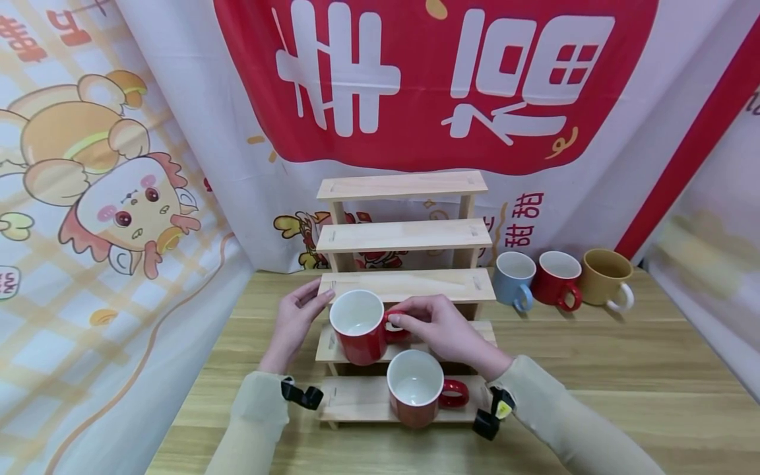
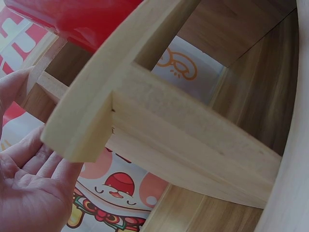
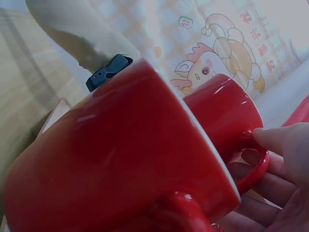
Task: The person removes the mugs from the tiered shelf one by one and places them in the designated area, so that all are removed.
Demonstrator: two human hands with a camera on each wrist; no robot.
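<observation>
My right hand (image 1: 442,326) pinches the handle of a red mug (image 1: 363,343) with a white inside, its thumb on the handle's upper part. This mug stands upright at the second step from the bottom of a wooden tiered rack (image 1: 410,285). At the rack's left side is my left hand (image 1: 295,321), its fingers loosely spread and the thumb right at the third step's end. The left wrist view shows those fingers (image 2: 31,150) partly hidden behind a step's end. Another red mug (image 1: 415,396), handle to the right, stands on the bottom step, close in front.
To the rack's right stand a light blue mug (image 1: 513,277), a dark red mug (image 1: 556,280) and a tan mug (image 1: 604,276) with a white handle. All three rest on the wooden table (image 1: 564,369). A printed cloth (image 1: 427,79) hangs behind the rack and along both sides.
</observation>
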